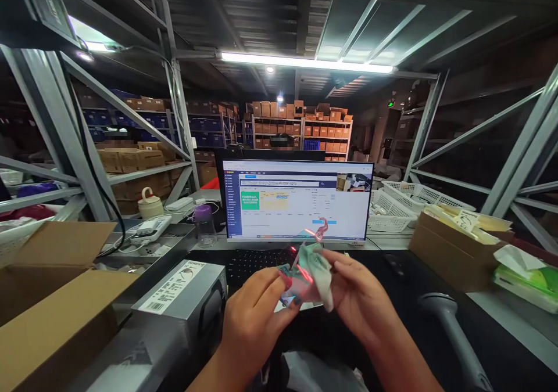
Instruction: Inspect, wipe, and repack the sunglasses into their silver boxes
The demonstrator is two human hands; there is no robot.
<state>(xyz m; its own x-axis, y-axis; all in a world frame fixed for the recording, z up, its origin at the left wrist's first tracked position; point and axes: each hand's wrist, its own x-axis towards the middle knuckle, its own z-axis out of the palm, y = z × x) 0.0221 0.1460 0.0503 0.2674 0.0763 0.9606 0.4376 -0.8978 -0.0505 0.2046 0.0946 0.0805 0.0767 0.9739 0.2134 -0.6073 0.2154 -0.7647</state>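
Note:
Both hands hold a small, partly see-through packet with green, white and red parts in front of the monitor. My left hand pinches its left edge between thumb and fingers. At its right side, my right hand grips the green and white part with thumb and fingers. Red light streaks show on the packet. Its exact content is hard to make out. Below the hands lies a grey plastic bag, partly cut off by the frame.
Behind the hands stand a monitor and a black keyboard. Grey boxes and an open carton are at left. A scanner, a filled carton, tissues and white baskets are at right.

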